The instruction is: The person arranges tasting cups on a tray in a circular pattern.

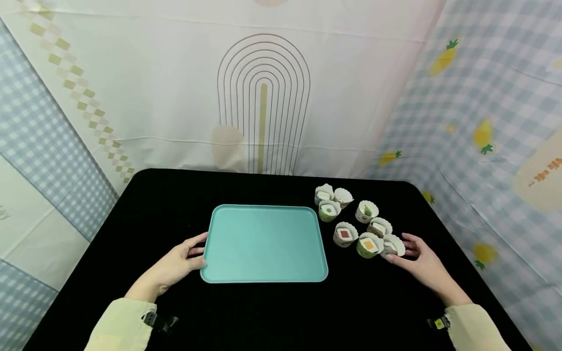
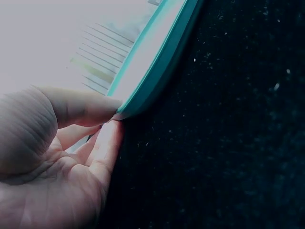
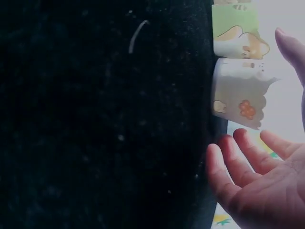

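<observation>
A teal rectangular tray (image 1: 265, 243) lies flat on the black table. My left hand (image 1: 181, 261) is at its left edge, and in the left wrist view the thumb and fingertips pinch the tray rim (image 2: 143, 90). To the right of the tray stand several scallop-edged paper baking cups, most with a small piece inside. My right hand (image 1: 423, 263) is beside the nearest right one, a pale paper cup (image 1: 392, 245). In the right wrist view the right hand's fingers (image 3: 248, 164) spread loosely just below this cup (image 3: 240, 93), thumb apart on the far side.
Behind the pale cup are a green cup with an orange-topped piece (image 1: 370, 244) and a cup with a red-topped piece (image 1: 345, 234). Three more cups cluster at the tray's far right corner, including a green one (image 1: 329, 210). Patterned cloth (image 1: 175, 87) hangs behind the table (image 1: 263, 317).
</observation>
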A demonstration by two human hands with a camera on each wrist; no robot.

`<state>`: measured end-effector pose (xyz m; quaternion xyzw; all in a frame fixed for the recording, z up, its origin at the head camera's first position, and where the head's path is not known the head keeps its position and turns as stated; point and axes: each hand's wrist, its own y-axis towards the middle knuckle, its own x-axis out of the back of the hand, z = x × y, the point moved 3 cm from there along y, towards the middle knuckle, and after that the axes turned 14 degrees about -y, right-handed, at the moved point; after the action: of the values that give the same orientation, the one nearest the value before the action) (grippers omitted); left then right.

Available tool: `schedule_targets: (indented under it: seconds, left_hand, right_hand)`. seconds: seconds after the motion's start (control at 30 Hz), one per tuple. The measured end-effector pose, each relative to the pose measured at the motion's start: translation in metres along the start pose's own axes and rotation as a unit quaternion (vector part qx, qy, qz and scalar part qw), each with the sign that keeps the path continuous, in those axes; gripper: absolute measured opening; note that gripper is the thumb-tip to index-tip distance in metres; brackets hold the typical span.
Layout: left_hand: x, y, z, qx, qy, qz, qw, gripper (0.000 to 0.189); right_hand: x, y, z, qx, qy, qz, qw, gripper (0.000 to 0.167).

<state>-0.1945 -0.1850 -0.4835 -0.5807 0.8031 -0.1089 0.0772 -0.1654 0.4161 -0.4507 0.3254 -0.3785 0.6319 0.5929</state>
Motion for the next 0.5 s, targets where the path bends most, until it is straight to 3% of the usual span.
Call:
schedule_targets:
  seconds: [0.5]
  left_hand:
    - [-0.001,0.000,0.002,-0.001,0.000,-0.011,0.9999,0.072]
  right_hand:
    - [-0.019,0.013,-0.008,-0.036,0.050,0.035,0.9975,0.075]
